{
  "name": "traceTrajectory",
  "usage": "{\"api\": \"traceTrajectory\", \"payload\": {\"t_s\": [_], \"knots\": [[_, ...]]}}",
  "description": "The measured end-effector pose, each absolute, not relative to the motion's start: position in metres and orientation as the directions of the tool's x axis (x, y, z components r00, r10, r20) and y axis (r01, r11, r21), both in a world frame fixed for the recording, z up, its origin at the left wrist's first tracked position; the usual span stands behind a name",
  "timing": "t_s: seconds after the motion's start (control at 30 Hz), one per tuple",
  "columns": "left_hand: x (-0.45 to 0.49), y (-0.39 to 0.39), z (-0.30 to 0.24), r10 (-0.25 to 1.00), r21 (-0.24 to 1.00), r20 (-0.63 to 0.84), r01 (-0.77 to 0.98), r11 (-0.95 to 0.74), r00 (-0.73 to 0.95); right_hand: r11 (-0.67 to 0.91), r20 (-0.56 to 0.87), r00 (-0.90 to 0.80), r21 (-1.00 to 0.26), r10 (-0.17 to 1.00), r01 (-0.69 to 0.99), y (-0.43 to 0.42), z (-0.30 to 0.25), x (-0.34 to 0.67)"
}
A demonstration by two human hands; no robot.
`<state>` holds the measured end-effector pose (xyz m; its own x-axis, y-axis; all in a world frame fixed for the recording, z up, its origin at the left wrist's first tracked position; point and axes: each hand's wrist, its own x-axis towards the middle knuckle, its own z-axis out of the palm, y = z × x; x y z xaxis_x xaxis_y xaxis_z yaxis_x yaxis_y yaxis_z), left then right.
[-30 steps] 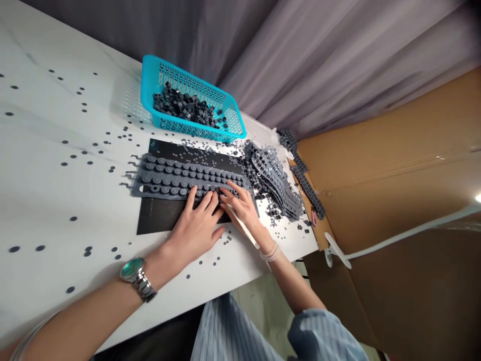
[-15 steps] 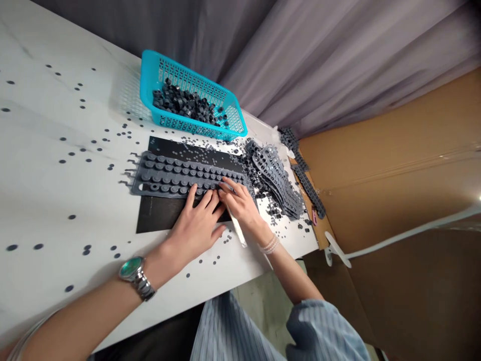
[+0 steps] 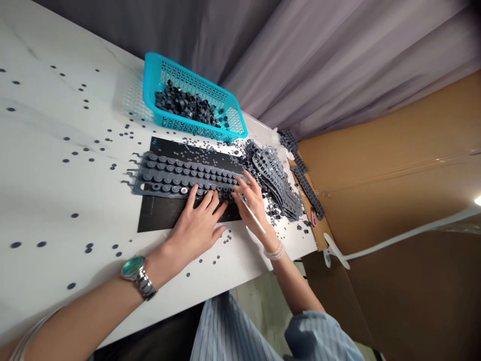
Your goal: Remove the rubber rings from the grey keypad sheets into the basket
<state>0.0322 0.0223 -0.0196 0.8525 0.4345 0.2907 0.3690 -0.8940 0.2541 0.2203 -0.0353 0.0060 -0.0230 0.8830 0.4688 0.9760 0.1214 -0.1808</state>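
Observation:
A grey rubber sheet [image 3: 171,175] with rows of round raised caps lies on a black mat [image 3: 154,214]. My left hand [image 3: 197,218] rests with spread fingers on the sheet's near edge and the mat. Beside it, at the sheet's right part, my right hand [image 3: 253,205] is closed on a thin white pen-like stick [image 3: 253,216], whose rear end points back toward my wrist. The stick's tip is hidden by the fingers. One hole shows at the sheet's left corner.
Behind the mat stands a turquoise basket [image 3: 195,129] holding many small black ring-like pieces. Grey perforated sheets [image 3: 280,185] are piled at the right among loose pieces. Small dark discs [image 3: 89,249] lie scattered over the white table [image 3: 41,185]. A white lamp clip [image 3: 336,250] grips the cardboard edge.
My right hand has moved right along the sheet with the stick, which now lies at a lower tilt. My left hand has stayed in place.

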Motion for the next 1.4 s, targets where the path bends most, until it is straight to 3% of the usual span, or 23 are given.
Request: {"api": "traceTrajectory", "payload": {"t_s": [0.13,0.4,0.83,0.9,1.0,1.07,1.27,1.4], "knots": [[0.032,0.021,-0.021,0.440,0.257,0.310,0.372,-0.892,0.843,0.232,0.414,-0.160,-0.129,0.896,0.964,-0.045,0.005,0.208],[0.032,0.021,-0.020,0.427,0.228,0.319,0.369,-0.901,0.846,0.292,0.414,-0.215,-0.130,0.884,0.948,-0.051,0.002,0.204],[0.032,0.023,-0.018,0.429,0.236,0.295,0.370,-0.899,0.854,0.405,0.260,-0.415,0.094,0.872,0.909,-0.042,-0.001,0.211],[0.031,0.023,-0.017,0.432,0.240,0.285,0.372,-0.897,0.856,0.353,0.275,-0.344,0.017,0.898,0.935,-0.037,-0.002,0.213],[0.031,0.023,-0.017,0.435,0.241,0.291,0.375,-0.895,0.852,0.131,0.391,-0.057,-0.165,0.919,0.978,-0.030,-0.001,0.223],[0.031,0.024,-0.019,0.433,0.240,0.297,0.372,-0.897,0.851,0.041,0.447,0.064,-0.221,0.892,0.974,-0.027,0.002,0.231],[0.031,0.021,-0.018,0.443,0.238,0.307,0.383,-0.893,0.842,-0.035,0.442,0.109,-0.174,0.890,0.984,-0.030,0.007,0.237],[0.031,0.015,-0.009,0.442,0.186,0.339,0.401,-0.897,0.831,0.002,0.432,0.067,-0.156,0.899,0.988,-0.032,0.003,0.227]]}}
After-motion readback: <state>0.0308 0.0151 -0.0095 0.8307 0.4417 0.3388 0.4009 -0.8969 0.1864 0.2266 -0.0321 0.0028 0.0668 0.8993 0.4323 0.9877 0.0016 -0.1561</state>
